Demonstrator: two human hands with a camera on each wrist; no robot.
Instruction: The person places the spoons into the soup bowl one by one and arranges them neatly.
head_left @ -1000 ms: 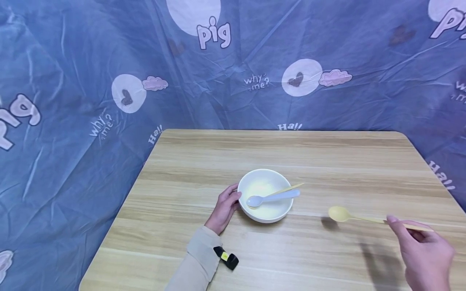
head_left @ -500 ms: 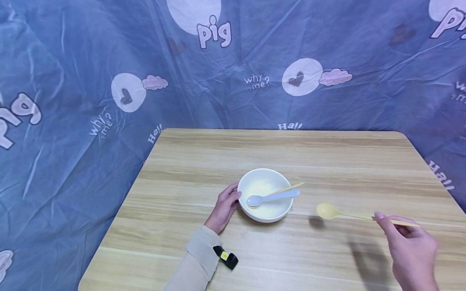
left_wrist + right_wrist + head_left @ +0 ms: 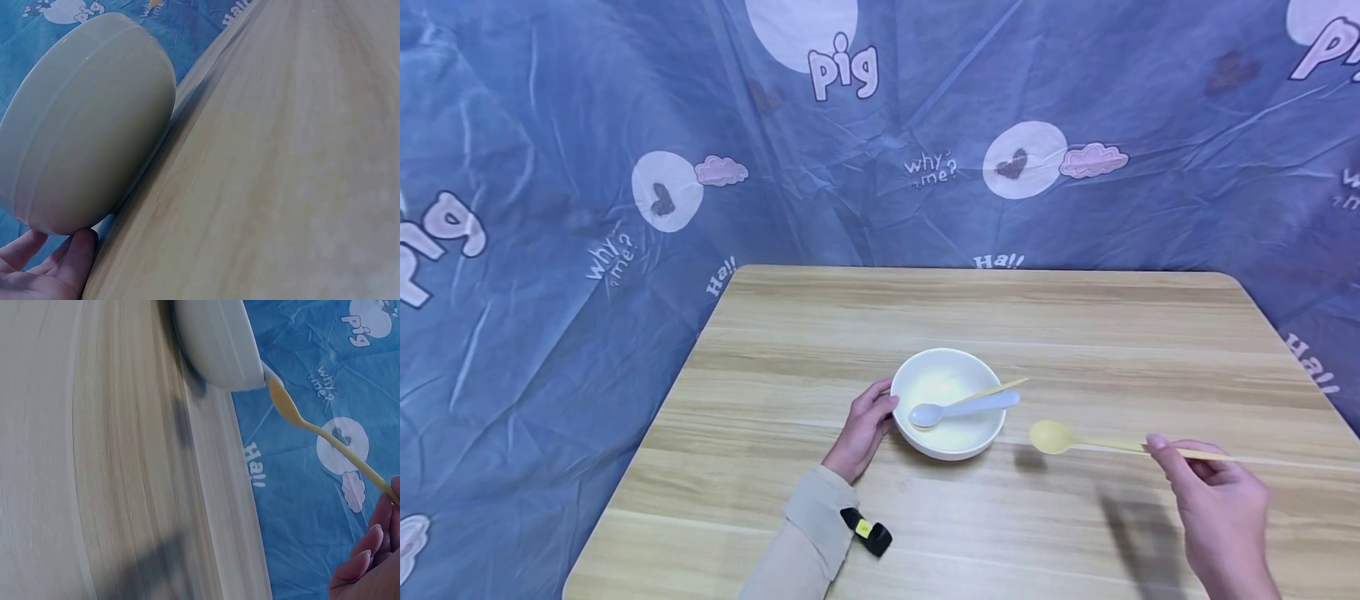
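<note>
A white bowl [image 3: 928, 375] stands upright on the table, with my left hand [image 3: 861, 429] holding its left side, thumb at the rim. Inside it lie a pale blue-white spoon [image 3: 977, 405] and a yellow spoon [image 3: 1011, 385] mostly hidden beneath; both handles stick out past the right rim. My right hand [image 3: 1221, 500] pinches another yellow spoon [image 3: 1051, 437] by its handle, above the table. That spoon's head points left, just short of the bowl's right side. In the left wrist view, fingers [image 3: 78, 259] touch the bowl's outer wall [image 3: 106, 125].
The wooden table [image 3: 760, 400] extends around the bowl on all sides. Blue printed fabric [image 3: 865, 192] hangs behind the table and along its left and right edges. A black strap piece [image 3: 868, 532] with a yellow mark sits at the left sleeve [image 3: 812, 533].
My right hand has moved left with the yellow spoon, bringing its head closer to the bowl. My left hand, the bowl and the spoons in it have stayed in place.
</note>
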